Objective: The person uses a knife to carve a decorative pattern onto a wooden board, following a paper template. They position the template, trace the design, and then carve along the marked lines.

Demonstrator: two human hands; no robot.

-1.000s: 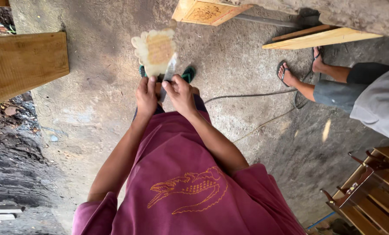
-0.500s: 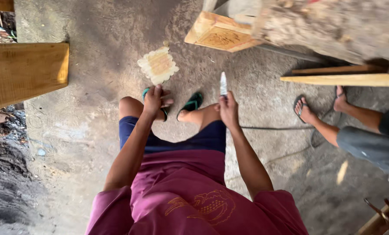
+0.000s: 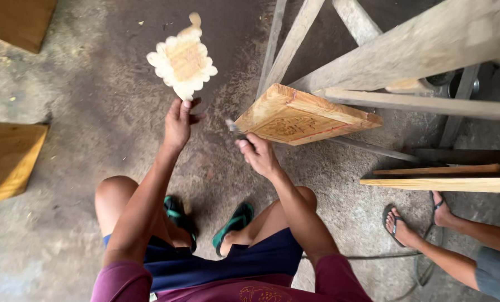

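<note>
The fingers of the left hand [image 3: 178,122] pinch the lower edge of a pale, flower-shaped wooden cutout [image 3: 182,60], holding it up flat and facing the person, well above the concrete floor [image 3: 82,128]. The fingers of the right hand [image 3: 259,155] are clenched around a small tool [image 3: 233,128], seemingly a short blade or brush, whose tip pokes out toward the gap between the two hands; its exact kind is too small to tell. Just beyond the right fingers, almost touching the tool's tip, the corner of a carved wooden block [image 3: 300,114] juts out from rough timber rails [image 3: 406,50]. Below the hands, the person's feet in green sandals [image 3: 234,221] rest on the floor, and farther right another person's sandalled feet [image 3: 415,221] stand beside stacked planks [image 3: 445,178]. To work the cutout cleanly, it seems best to keep the left-hand pinch near the edge so the face stays open, bring the tool in with short, light strokes, and steady the piece against wobble, since it looks thin and could snap at its petals.
</note>
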